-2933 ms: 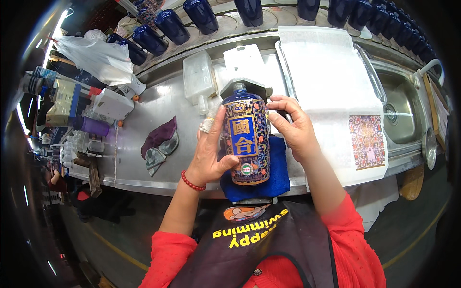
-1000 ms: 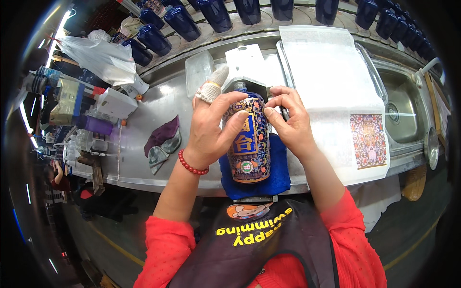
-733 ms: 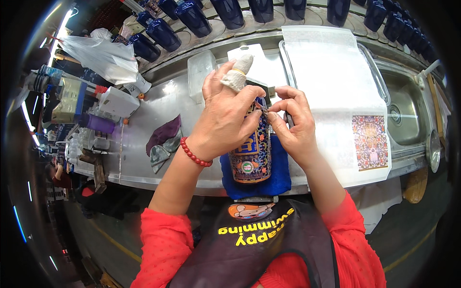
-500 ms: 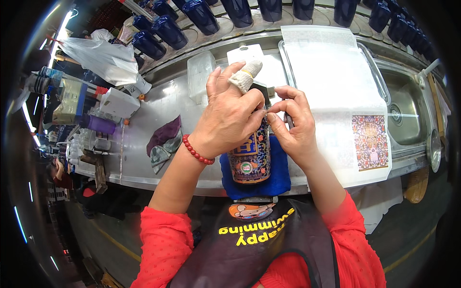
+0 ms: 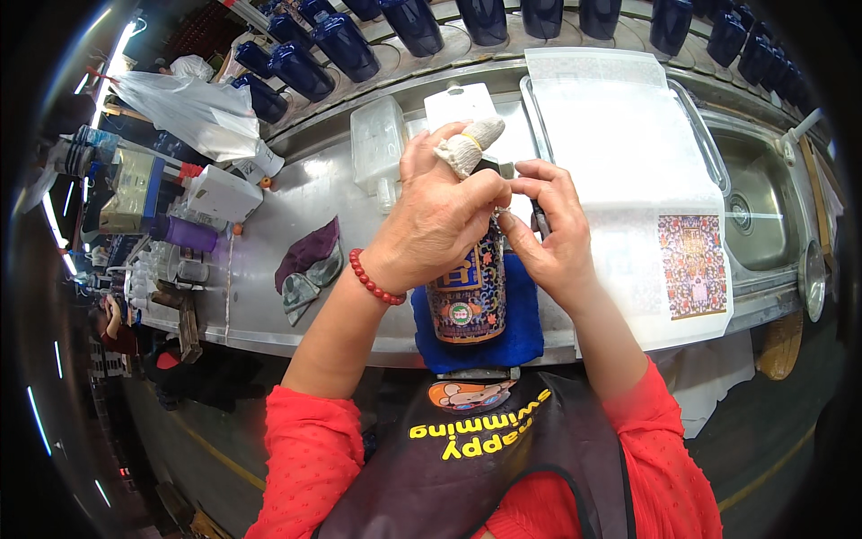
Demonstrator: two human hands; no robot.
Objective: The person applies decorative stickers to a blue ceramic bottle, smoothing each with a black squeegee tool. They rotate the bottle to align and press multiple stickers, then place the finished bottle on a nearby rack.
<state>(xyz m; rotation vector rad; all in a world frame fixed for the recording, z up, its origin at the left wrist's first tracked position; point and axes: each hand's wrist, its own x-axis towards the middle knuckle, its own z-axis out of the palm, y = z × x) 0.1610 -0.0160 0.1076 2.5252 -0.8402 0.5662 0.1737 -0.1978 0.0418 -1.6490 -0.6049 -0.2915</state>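
Observation:
A dark blue bottle wrapped in a colourful floral pattern lies on a blue cloth, its base toward me. My left hand, with a pale cloth sleeve on one finger, covers much of the bottle. Its thumb and index finger pinch at the shoulder of the bottle. My right hand meets it there with thumb and fingers closed together. A dark slim object shows between the right fingers and palm. What the fingertips pinch is too small to make out.
At right, a white paper sheet with a patterned decal lies over a tray beside a sink. Dark blue bottles stand on a conveyor behind. Clear plastic container and purple-grey cloths lie leftward.
Both hands stay at the bottle's shoulder; my left hand has shifted slightly right and its wrist has risen a little. The bottles on the conveyor have moved to the right.

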